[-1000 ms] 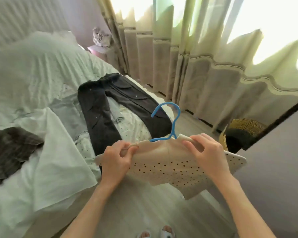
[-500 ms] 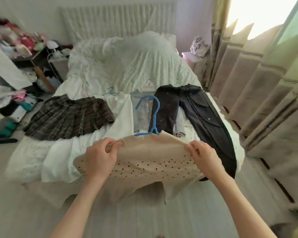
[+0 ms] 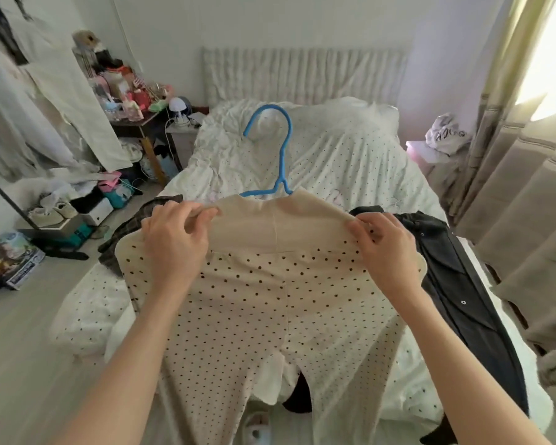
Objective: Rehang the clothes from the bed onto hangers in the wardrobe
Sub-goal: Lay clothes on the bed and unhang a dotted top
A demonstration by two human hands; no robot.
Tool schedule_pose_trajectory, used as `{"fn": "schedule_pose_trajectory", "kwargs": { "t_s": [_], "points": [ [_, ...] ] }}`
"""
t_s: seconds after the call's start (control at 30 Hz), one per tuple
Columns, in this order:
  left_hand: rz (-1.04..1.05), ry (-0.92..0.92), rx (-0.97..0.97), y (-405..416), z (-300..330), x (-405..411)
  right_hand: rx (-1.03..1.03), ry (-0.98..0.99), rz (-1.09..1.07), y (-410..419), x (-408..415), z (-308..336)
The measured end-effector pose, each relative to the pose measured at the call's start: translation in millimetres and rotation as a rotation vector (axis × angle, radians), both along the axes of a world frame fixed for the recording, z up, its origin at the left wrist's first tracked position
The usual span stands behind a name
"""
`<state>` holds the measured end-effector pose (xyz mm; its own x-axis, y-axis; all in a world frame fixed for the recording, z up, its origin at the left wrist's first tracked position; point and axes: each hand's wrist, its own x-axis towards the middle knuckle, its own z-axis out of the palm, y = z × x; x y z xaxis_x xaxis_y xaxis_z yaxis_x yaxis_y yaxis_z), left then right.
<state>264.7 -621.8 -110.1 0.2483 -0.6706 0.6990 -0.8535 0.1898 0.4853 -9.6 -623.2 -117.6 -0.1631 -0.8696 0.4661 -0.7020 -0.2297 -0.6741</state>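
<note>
Bed (image 3: 334, 149) under dotted cover, cluttered side table (image 3: 142, 123) perhaps, left hand (image 3: 174, 245), right hand (image 3: 385, 248) gripping dotted trousers (image 3: 270, 300) on blue hanger (image 3: 281, 149)

A pale ribbed padded headboard (image 3: 302, 73) stands at twelve o'clock; beige striped curtains (image 3: 520, 187) glow at three; a cluttered dark wooden side table (image 3: 138, 123) sits at ten.

1 blue hanger (image 3: 281, 149), 1 dotted garment (image 3: 270, 300), 2 hands, 1 dark trousers (image 3: 456, 284).

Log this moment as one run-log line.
left hand: grips waistband | right hand: grips waistband | dotted trousers: on blue hanger, held above bed | black trousers: on bed
</note>
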Motion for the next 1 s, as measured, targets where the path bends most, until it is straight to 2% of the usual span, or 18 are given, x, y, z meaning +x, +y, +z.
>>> {"fn": "schedule_pose_trajectory", "kwargs": {
  "t_s": [0.2,0.37,0.5,0.63,0.83,1.0],
  "points": [
    [-0.064,0.003,-0.035,-130.5,14.1,22.8,-0.026,-0.004,-0.055,-116.8,20.8,16.1],
    [-0.187,-0.012,0.120,-255.5,20.7,36.3,-0.014,-0.006,-0.133,-222.3,32.7,22.2],
    [-0.303,-0.023,0.356,-325.7,-25.3,33.1,0.101,0.050,-0.175,-275.4,25.4,-12.3],
    [-0.342,-0.115,0.542,-375.5,-69.6,21.3,0.245,0.172,-0.155,-319.7,7.2,-55.0],
    [-0.349,-0.205,0.660,-449.3,-142.9,-6.3,0.451,0.284,-0.146,-391.4,-17.4,-127.5],
    [-0.340,-0.190,0.792,-497.2,-209.6,-30.6,0.661,0.239,-0.151,-441.5,-39.6,-196.0]
  ]
}}
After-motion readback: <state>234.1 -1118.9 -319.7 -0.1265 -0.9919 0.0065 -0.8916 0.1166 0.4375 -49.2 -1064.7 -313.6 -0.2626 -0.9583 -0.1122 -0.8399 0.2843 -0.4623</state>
